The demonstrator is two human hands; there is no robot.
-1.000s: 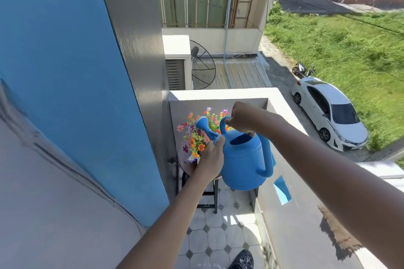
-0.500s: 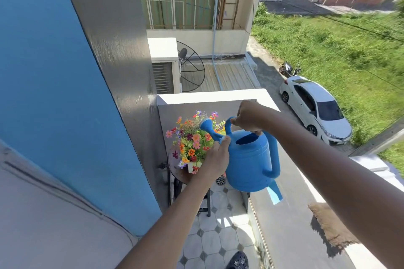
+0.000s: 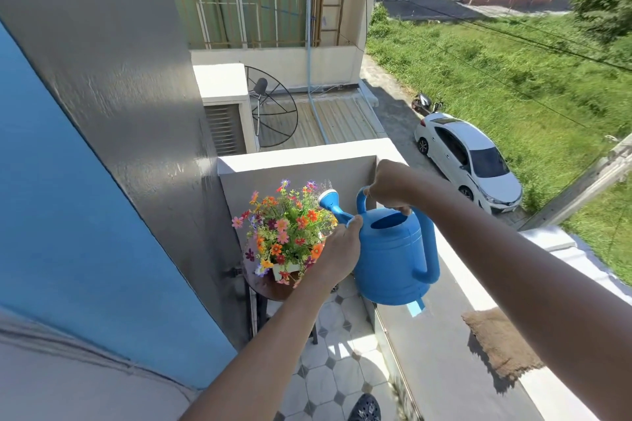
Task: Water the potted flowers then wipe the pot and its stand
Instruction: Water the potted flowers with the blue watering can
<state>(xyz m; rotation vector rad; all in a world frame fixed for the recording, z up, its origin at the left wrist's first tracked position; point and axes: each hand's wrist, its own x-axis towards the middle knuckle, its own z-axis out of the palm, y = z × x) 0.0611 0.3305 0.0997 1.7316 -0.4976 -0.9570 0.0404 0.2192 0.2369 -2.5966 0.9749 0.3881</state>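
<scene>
A blue plastic watering can (image 3: 393, 256) hangs over the balcony corner, its spout head raised above the flowers. My right hand (image 3: 388, 186) grips the can's top handle. My left hand (image 3: 338, 249) is curled around the base of the spout and steadies it. The potted flowers (image 3: 284, 229), orange, pink and purple, sit in a small white pot (image 3: 285, 271) on a round dark stand (image 3: 270, 287) against the grey wall. My left hand hides the right part of the stand.
The balcony is narrow, with a blue and grey wall (image 3: 102, 147) on the left and a white parapet (image 3: 461, 335) on the right. A brown cloth (image 3: 499, 342) lies on the parapet. Tiled floor (image 3: 338, 352) runs below; a dark shoe (image 3: 366, 408) shows at the bottom.
The watering can has shifted right and its spout has risen above the blooms. More of the flowers and the pot show to the left of my left hand.
</scene>
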